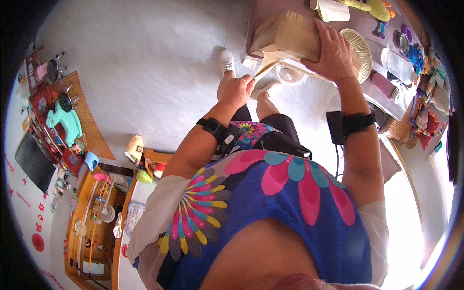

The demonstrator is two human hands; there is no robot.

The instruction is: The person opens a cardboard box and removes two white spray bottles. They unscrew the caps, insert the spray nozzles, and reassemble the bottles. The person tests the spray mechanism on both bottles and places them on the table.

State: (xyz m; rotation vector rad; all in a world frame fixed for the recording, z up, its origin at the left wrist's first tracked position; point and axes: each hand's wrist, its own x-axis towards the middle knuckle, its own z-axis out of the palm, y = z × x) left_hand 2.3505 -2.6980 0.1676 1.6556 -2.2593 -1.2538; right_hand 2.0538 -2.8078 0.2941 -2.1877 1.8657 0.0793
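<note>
The right hand (333, 50) grips a tan cardboard box (287, 36) at the near edge of the cluttered table (382, 104); the left hand (235, 91) is closed, seemingly pinching its loose flap (267, 70).

Bright daylight thru-out, strongest at lower right where the pale tiled floor (411, 232) blows out to pure white glare w/ no detail, and the wide grey-white floor at top stays evenly lit w/ only soft, faint shadows. Heavy fisheye warp: black vignette round the rim, straight edges of the long orange wooden shelf unit (79, 227) at lower left bend hard. Centre fairly sharp; the cluttered white table top (386, 94) at upper right goes soft & smeary near the rim, and the skin-toned blur at bottom centre is out of focus.
</note>
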